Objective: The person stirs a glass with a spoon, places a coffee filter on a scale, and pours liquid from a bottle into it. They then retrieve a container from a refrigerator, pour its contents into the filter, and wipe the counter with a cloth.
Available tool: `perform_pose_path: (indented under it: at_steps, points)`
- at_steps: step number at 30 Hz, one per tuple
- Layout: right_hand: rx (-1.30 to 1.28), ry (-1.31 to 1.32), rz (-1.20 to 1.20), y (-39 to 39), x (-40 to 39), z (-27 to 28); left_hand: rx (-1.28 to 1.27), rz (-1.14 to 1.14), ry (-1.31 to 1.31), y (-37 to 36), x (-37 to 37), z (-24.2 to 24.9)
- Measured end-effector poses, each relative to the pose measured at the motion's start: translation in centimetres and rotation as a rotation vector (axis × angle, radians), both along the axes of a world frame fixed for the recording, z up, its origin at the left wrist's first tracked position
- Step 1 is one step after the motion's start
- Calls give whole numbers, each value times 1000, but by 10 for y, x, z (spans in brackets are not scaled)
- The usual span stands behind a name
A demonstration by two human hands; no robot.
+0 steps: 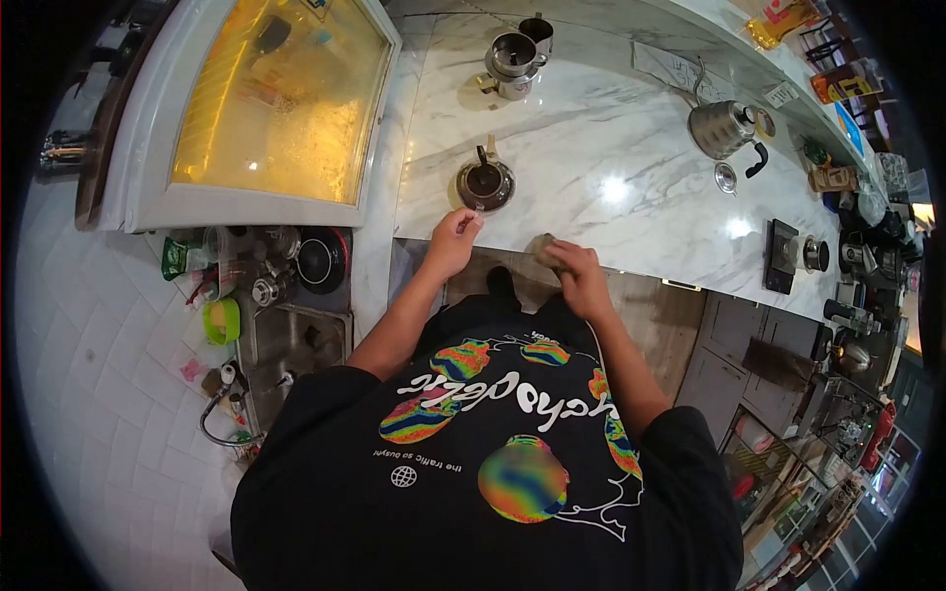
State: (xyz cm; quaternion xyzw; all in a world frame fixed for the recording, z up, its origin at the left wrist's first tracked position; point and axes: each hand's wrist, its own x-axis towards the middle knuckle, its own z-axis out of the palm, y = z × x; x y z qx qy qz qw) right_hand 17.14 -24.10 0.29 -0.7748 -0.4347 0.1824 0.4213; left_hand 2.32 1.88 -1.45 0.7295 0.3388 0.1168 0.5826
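Note:
On the marble counter [581,148] near its front edge stands a small glass teapot [504,193] with dark contents, its spout pointing away from me. My left hand [454,242] reaches over the edge and pinches the teapot's handle, which faces me. A dark round strainer or lid [483,179] with an upright tab sits in the teapot's mouth. At the counter's edge to the right, my right hand [576,271] is closed around a bunched greyish-brown cloth [543,248]. Part of the cloth is hidden behind the fingers.
Metal cups [514,55] stand at the back. A gooseneck kettle [722,129] with a small round strainer [725,177] beside it is at the right. Farther right lies a black scale [779,256] with a glass vessel. A lit display case [286,108] and a sink [286,360] are on the left.

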Motion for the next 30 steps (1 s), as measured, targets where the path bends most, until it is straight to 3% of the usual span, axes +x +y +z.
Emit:
perform_pose_path:
  at_steps: [4, 6, 9, 13, 16, 21, 30]
  points:
    - [148, 314, -566, 5, 40, 8, -75, -64, 21, 2, -10, -3]
    - [129, 40, -652, 18, 77, 17, -195, -67, -51, -2, -13, -2]
    - [14, -230, -526, 32, 129, 15, -258, -56, -54, -10, -14, 7]
    - [-337, -295, -335, 34, 141, 10, -224, -87, -85, -19, -18, 12]
    - [-432, -431, -290, 28, 124, 19, -223, -88, -112, -29, -18, 23]
    - [-263, -430, -71, 19, 166, -2, -173, -87, -118, -54, -15, 48]
    - [-152, -585, -21, 97, 268, 25, -189, 43, -90, -115, -26, 82]
